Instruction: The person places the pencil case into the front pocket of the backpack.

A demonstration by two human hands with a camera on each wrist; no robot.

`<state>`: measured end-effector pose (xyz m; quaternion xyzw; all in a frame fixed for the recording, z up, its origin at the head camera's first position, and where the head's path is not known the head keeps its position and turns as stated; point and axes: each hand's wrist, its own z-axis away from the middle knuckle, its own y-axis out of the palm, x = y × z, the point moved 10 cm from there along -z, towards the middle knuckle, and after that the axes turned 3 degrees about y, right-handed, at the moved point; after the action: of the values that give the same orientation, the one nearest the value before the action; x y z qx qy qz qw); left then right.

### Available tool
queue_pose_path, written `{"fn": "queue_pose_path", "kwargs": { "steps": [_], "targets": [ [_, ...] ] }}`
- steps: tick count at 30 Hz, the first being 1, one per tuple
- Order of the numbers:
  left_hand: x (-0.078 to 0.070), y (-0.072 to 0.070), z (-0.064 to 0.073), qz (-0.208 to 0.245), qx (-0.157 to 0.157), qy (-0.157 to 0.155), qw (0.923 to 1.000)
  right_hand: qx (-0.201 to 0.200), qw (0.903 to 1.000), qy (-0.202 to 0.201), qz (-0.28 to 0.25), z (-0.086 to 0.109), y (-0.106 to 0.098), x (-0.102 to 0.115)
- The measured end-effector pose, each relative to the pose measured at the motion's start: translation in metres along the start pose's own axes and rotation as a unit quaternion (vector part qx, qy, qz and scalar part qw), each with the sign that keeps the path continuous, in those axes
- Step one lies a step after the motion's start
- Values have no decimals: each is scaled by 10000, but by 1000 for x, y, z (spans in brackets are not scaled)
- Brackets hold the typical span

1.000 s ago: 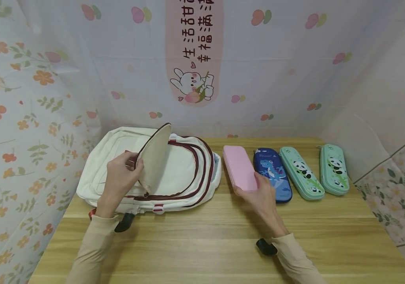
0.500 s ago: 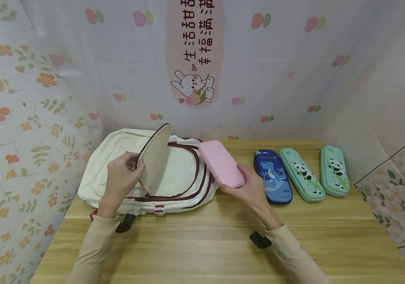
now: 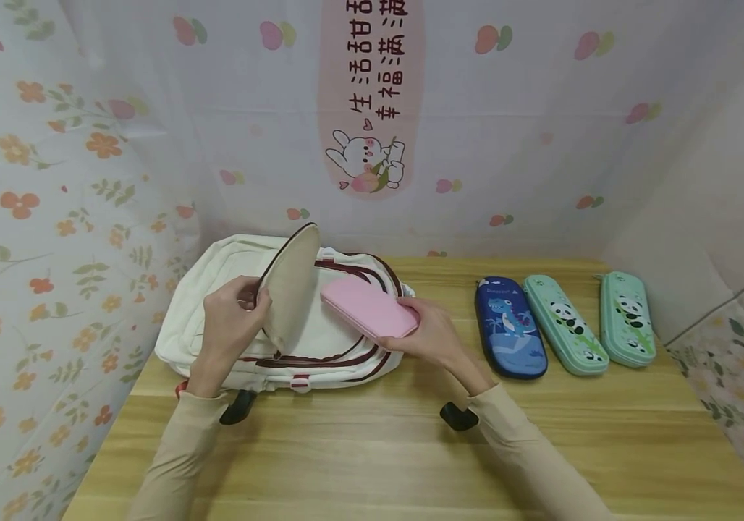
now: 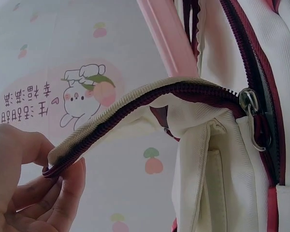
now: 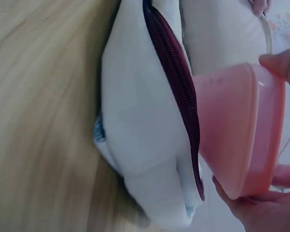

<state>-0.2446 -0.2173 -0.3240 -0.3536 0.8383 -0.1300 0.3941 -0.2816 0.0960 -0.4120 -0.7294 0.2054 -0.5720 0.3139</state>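
Note:
A white backpack (image 3: 212, 264) with dark red zips lies flat on the table. My left hand (image 3: 229, 325) pinches the edge of its front pocket flap (image 3: 295, 289) and holds it raised. In the left wrist view, thumb and fingers grip the zipped edge (image 4: 135, 102) at its far end. My right hand (image 3: 433, 333) holds a pink pencil case (image 3: 368, 307) by its near right end, tilted above the backpack's pocket area. In the right wrist view the thumb and fingers clasp opposite edges of the case (image 5: 227, 130), close to the bag's zip (image 5: 176, 77).
To the right lie a blue dinosaur pencil case (image 3: 511, 329) and two green panda pencil cases, one (image 3: 566, 325) beside it and another (image 3: 629, 318) farther right. A patterned cloth (image 3: 509, 145) hangs behind the wooden table (image 3: 359, 449).
My right hand has carried the pink pencil case leftward from beside the blue one to over the backpack, turning it more crosswise. The left hand keeps the flap raised.

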Motion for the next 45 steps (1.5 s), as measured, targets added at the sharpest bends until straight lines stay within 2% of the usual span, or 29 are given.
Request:
{"fn": "queue_pose_path", "kwargs": {
  "steps": [9,12,21,29,38,45],
  "targets": [
    [3,2,-1,-23,1,-50,10000,953,9951,-205,184,-28,29,12],
    [3,2,-2,-37,11,-45,10000,1211,9915,-397,255,-36,34,21],
    [5,2,-1,-54,54,-36,10000,2128,9714,-953,438,-53,52,41],
    [7,1,2,1,21,-63,10000,2282,9671,-799,789,-59,67,43],
    [8,-1,1,1,43,-157,9999,2277,9643,-1029,871,-64,81,54],
    [10,-1,2,3,22,-192,9998,2412,9587,-1135,993,-67,91,61]
  ]
}}
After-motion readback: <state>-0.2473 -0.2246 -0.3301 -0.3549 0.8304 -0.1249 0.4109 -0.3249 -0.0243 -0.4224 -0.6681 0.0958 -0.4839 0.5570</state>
